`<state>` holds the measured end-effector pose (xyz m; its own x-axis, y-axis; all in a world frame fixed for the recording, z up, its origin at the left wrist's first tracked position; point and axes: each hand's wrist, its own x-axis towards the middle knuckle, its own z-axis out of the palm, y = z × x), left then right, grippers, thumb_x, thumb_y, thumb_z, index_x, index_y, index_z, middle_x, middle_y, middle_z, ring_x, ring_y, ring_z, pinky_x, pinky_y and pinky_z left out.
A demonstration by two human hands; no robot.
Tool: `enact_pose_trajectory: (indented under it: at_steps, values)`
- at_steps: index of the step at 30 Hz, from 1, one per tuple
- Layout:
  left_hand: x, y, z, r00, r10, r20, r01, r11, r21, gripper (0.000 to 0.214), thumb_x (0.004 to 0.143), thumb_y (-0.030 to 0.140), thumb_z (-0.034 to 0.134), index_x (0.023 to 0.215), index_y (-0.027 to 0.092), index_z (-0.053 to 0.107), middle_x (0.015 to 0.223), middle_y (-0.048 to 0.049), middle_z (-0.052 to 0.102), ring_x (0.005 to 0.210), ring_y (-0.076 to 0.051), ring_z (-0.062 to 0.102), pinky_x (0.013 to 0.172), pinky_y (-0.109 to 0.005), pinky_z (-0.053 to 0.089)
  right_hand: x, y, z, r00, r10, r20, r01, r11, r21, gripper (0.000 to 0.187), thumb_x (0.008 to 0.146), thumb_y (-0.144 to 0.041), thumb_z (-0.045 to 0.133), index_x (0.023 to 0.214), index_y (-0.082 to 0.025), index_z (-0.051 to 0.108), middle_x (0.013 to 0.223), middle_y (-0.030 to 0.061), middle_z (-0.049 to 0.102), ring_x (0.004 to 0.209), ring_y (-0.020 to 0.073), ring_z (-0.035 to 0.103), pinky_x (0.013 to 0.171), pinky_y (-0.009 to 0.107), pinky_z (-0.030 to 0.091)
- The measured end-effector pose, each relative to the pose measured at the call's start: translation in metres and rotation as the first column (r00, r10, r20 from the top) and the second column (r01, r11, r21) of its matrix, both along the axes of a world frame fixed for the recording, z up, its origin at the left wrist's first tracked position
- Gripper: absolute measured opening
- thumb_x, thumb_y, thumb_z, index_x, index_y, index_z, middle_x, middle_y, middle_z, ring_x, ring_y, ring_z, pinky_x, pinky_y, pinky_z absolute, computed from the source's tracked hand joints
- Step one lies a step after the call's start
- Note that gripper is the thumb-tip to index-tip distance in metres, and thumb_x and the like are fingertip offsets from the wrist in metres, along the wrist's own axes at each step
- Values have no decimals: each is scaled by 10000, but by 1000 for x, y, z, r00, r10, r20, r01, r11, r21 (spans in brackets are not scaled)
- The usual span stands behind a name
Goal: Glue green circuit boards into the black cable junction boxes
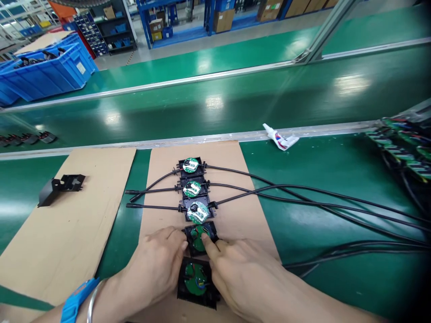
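My left hand (161,258) has its fingers curled against the left side of a small black plastic housing (189,246). My right hand (235,271) grips the opposite side, its index fingertip touching the round green circuit board (198,237) inside. Some fingers of both hands are hidden. Nearer to me, between my wrists, lies another black housing (186,294) with a green board (195,278) and thin coloured wires. Beyond my hands, three housings stand in a row; their round boards (197,211) carry white patches, and black cables (235,197) leave both sides.
Cardboard sheets (232,157) cover parts of the green bench. On the left one lie black plastic pieces (62,186). A crumpled white wrapper (281,139) rests near the rail. Circuit boards (404,152) are piled right, with cables crossing below. Blue bins (50,76) stand far left.
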<state>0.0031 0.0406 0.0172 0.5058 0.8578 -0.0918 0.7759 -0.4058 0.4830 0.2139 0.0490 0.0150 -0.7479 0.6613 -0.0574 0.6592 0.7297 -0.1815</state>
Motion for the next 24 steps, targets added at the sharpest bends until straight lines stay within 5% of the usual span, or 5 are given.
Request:
enact_pose_trajectory:
  at_steps: [6,11,14,20,24]
  values:
    - [3,6,4,974,-21,-226,-17,986,-167,291,951,137,274,782,180,507,705,-35,601,606,-171,574,581,-293,455,2,0,0,1000,1,-27,-2,1000,-17,503,739,-182,564,1220,-47,627,634,42,653,475,197,566,440,359,126]
    - [5,5,-1,727,-273,-630,327,944,-31,202,836,59,369,826,147,551,749,-100,593,623,-214,561,540,-313,432,3,1,-3,998,8,-62,-9,1000,-21,492,751,-175,572,1224,-49,625,638,38,660,485,186,573,446,356,139]
    - [11,12,3,641,-377,-669,454,889,-66,228,818,44,370,753,143,564,709,-107,581,592,-225,548,502,-322,425,2,1,-3,999,10,-39,-10,1000,-12,483,749,-172,582,1212,-43,632,634,36,659,492,196,581,449,361,138]
    - [14,6,14,864,40,-502,95,966,241,258,852,76,369,959,115,600,818,-102,608,695,-226,589,625,-369,524,-1,-3,0,1000,7,9,-7,1000,4,494,740,-192,593,1204,-27,635,605,45,654,454,202,568,422,371,140]
    - [12,-26,-4,915,-12,-404,153,935,319,583,743,42,388,1321,83,446,1140,-156,604,937,-236,612,759,-334,551,-3,-5,0,1000,7,-5,-7,1000,19,493,741,-202,595,1193,-10,638,649,75,669,494,217,586,438,367,215]
